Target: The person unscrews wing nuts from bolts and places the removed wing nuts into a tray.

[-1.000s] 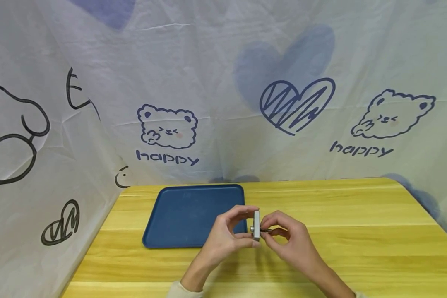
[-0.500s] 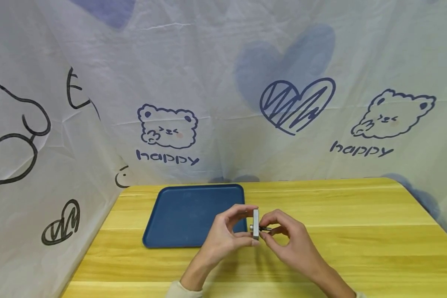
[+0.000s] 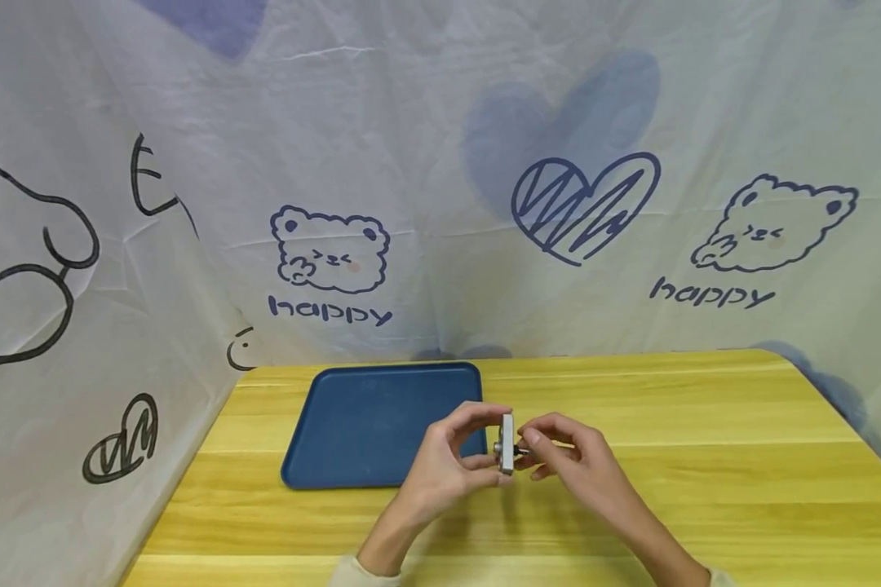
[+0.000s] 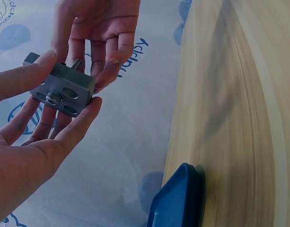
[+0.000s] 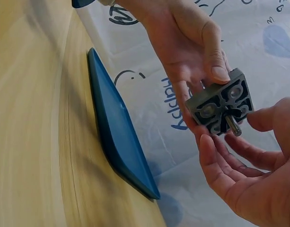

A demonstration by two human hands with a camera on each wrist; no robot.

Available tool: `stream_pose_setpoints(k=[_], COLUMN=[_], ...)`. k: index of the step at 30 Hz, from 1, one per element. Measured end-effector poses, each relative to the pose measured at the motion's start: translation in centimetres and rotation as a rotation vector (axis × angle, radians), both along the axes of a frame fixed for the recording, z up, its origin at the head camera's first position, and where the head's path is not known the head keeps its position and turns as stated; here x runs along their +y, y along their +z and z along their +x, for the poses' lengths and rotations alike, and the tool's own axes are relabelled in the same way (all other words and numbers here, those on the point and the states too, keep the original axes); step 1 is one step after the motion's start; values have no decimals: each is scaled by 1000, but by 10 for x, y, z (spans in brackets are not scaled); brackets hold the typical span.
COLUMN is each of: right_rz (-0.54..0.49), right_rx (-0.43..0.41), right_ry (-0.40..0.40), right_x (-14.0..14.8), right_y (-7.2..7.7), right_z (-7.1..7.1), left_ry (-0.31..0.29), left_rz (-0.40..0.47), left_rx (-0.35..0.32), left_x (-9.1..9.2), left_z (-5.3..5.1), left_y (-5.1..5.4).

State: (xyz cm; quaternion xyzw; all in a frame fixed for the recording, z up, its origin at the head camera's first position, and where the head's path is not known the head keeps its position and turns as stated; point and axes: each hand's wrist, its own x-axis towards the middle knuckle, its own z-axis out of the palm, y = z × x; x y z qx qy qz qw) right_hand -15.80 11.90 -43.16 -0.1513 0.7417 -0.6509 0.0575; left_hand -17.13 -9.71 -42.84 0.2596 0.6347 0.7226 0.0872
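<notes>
Fingers and thumb of my left hand (image 3: 440,465) grip a small grey metal block (image 4: 64,90) by its edges, above the table. The block has several holes on one face and dark recesses on the other. A bolt passes through it; its round head (image 4: 53,98) shows in the left wrist view. On the recessed side the threaded shank (image 5: 233,125) sticks out, with a small black piece (image 5: 228,113) around its base. Close to that side is my right hand (image 3: 583,465), its thumb and fingers spread loosely about the shank, which shows uncovered between them in the right wrist view.
A dark blue tray (image 3: 360,428) lies on the wooden table (image 3: 705,456), to the left of and behind the hands. A white cloth backdrop (image 3: 440,163) with blue drawings hangs behind the table and along the left side.
My right thumb and fingers have loosened from the shank and shifted slightly to the right, with the thumb raised. The left hand and the block have barely moved.
</notes>
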Motion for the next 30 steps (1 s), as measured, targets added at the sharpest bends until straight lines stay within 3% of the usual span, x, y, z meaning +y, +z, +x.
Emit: stream_pose_setpoints(k=[9,17,23,30], right_rz=[-75,-145,-141,-97], right_rx=[-148,-176,-123,20], right_ry=[52,38,38,52], right_x=[1,0,-1,-3], right_y=[-2,-3,-2,-3], right_z=[1,1,2,3], left_ry=[-18,-14,-7,-14], left_rz=[-29,-39,-20,-13], left_rx=[12,34,15,-3], left_x=[2,3,2,0], left_z=[2,1,0,-1], left_y=[-2,-3,-3,-3])
